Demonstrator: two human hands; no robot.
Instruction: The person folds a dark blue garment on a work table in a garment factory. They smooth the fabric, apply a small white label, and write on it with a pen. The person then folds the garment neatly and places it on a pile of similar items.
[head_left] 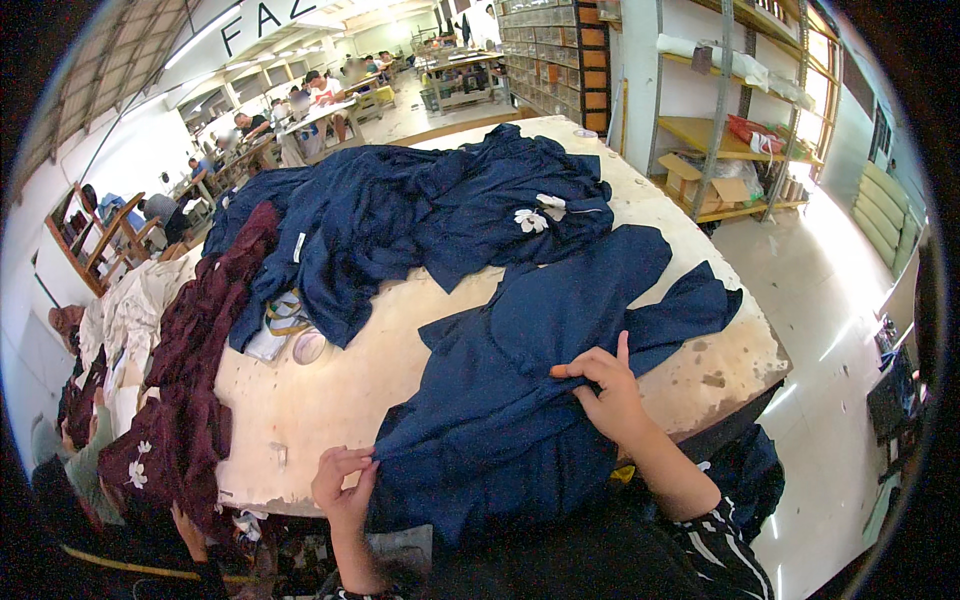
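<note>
A navy blue garment (pixel 500 390) is spread across the near part of the table and hangs over its front edge. At its left edge, my left hand (pixel 345 487) pinches the cloth between thumb and fingers. Farther right, my right hand (pixel 608 397) is closed on a fold of the same garment, with one finger raised. Something small and orange (pixel 559 371) shows at the tip of a right-hand finger; I cannot make out whether it is worn or held. Behind lies a heap of navy garments (pixel 400 205) with white flowers (pixel 530 220) on it.
The pale wooden table (pixel 270 400) carries a tape roll (pixel 309 347) and, at left, maroon cloth (pixel 185 400) and cream cloth (pixel 130 310). Another person's sleeve (pixel 95 455) shows at lower left. Metal shelves (pixel 720 130) stand at right; several people work at far tables.
</note>
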